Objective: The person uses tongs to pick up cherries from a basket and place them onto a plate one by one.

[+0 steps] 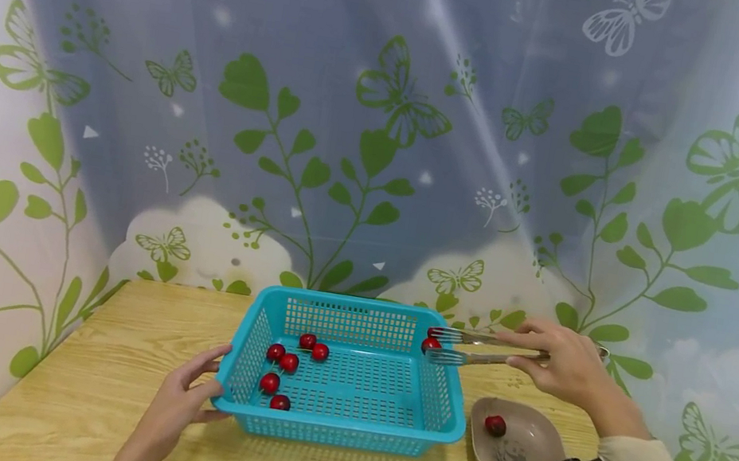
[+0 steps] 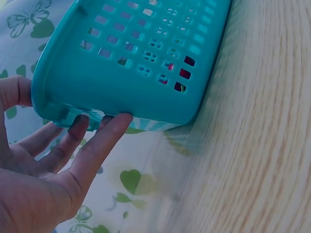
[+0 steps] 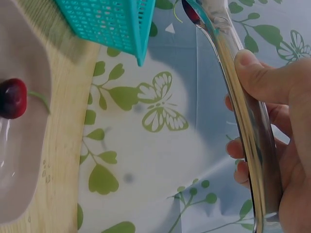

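1 cherry sits in tongs at the far right corner of the basket; the right hand grips them, the left hand the basket's left rim. 6 cherries lie inside; a dish alongside holds 1.

Bright head pic, dimmer L wrist, tongs w/ glints

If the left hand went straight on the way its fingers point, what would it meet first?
The blue basket, most likely: the left hand appears to touch its left end.
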Motion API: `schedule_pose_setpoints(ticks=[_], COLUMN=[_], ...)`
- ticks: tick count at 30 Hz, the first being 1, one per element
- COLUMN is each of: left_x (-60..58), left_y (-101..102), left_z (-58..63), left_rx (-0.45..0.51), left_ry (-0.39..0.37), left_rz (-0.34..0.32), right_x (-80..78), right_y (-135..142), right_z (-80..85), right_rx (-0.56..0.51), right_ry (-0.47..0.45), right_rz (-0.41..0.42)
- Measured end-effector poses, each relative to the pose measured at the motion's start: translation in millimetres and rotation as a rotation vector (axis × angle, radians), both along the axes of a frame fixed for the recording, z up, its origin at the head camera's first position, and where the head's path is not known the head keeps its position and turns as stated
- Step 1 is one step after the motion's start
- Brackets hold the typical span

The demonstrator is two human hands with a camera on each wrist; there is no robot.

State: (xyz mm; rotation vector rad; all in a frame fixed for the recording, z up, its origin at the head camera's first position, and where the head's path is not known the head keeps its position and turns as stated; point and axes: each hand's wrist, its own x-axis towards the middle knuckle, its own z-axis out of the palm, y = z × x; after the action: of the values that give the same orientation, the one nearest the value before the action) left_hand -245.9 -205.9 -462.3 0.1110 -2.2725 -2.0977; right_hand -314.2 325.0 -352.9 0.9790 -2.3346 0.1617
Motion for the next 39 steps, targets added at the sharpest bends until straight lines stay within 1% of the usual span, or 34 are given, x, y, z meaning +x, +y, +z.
schedule_pose_setpoints(ticks=[12,21,26,32,35,39], left_x=[-0.7,-0.7,-1.5,-1.5,-0.5,-0.1], left_y=[-1,-1,-1,-1,0,0], left_z=[-1.2,-1.0,-0.5,0.5,0.6,0.2], left_rx=[0.006,0.008,0.006,0.005,0.008,0.007], left_ry=[-0.005,0.000,0.005,0.008,0.010,0.012], left_rz=[-0.006,-0.005,-0.007,-0.007,-0.008,-0.010], right_x=[6.5,6.6,10.5,15.6,18.4,23.3], right_y=[15,26,33,42,46,53], right_z=[-5.1,-11.4,-13.0,-14.9,-16.9,-21.2], right_rx=[-0.015,-0.012,-0.025,-0.008,-0.002,-0.004], right_ry=[-0.030,-0.025,-0.053,-0.057,-0.073,-0.120], right_rz=[-0.025,-0.008,-0.045,-0.090,-0.102,-0.119])
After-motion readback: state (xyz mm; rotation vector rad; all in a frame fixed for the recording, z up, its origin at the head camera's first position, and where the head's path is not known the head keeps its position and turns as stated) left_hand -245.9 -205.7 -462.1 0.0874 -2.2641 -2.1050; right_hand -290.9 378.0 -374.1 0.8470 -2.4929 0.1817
